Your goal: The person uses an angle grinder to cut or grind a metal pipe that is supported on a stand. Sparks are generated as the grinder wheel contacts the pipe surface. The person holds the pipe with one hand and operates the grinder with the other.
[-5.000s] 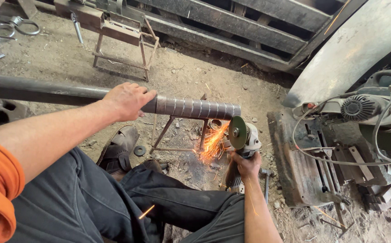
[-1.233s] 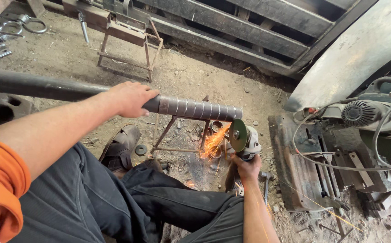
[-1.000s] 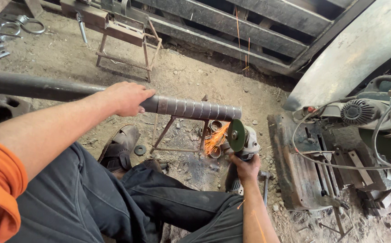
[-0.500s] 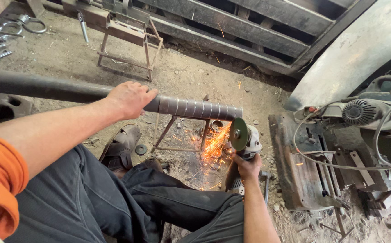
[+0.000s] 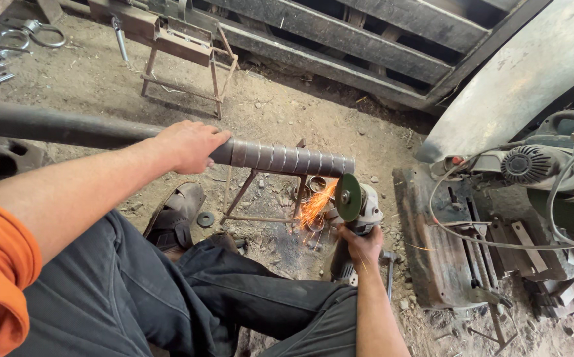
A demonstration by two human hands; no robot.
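A long dark steel pipe (image 5: 287, 159) runs from the left edge to the middle, its end scored with several ring marks. My left hand (image 5: 191, 145) lies on top of the pipe and grips it. My right hand (image 5: 361, 243) holds an angle grinder (image 5: 356, 203) whose green disc touches the pipe's end from below. Orange sparks (image 5: 313, 208) spray down and left from the contact. The pipe rests on a small metal stand (image 5: 264, 198). My legs in dark trousers and one sandalled foot (image 5: 178, 215) are under the pipe.
A rusty metal trestle (image 5: 184, 63) stands at the back. Rings and clamps (image 5: 6, 46) lie top left. A motor with tangled cables (image 5: 532, 165) and a rusty plate (image 5: 432, 244) sit at right. A curved metal sheet (image 5: 532, 66) leans top right. Dirt floor all around.
The sparks dimmed a second ago, then flared again as the disc stayed at the pipe's end. Both hands keep nearly the same places.
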